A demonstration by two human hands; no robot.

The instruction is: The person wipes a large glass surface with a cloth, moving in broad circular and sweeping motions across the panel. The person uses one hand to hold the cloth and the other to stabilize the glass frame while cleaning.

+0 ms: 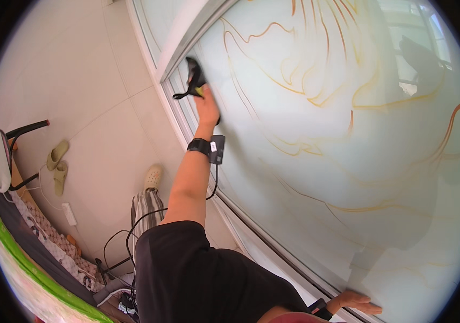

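My left hand (207, 105), on the outstretched arm, holds a blurred black tool with a yellow-green part (195, 76); its exact kind cannot be told. The tool is at the upper left edge of a large frosted glass door panel (294, 121) with painted gold and orange lines, beside its white frame. On that wrist is a black strap with a small box (217, 149) and a cable. At the lower right, my right hand (357, 302) lies against or just over the glass with its fingers extended and nothing visible in it. A black strap is on this wrist too.
Beige floor tiles (92, 80) lie to the left. Green slippers (59, 155) and a white power strip (68, 214) with a cord are on them. My foot in a pale clog (153, 177) stands near the door track. A bed-like piece with green-edged cloth (32, 258) and loose black cables are at lower left.
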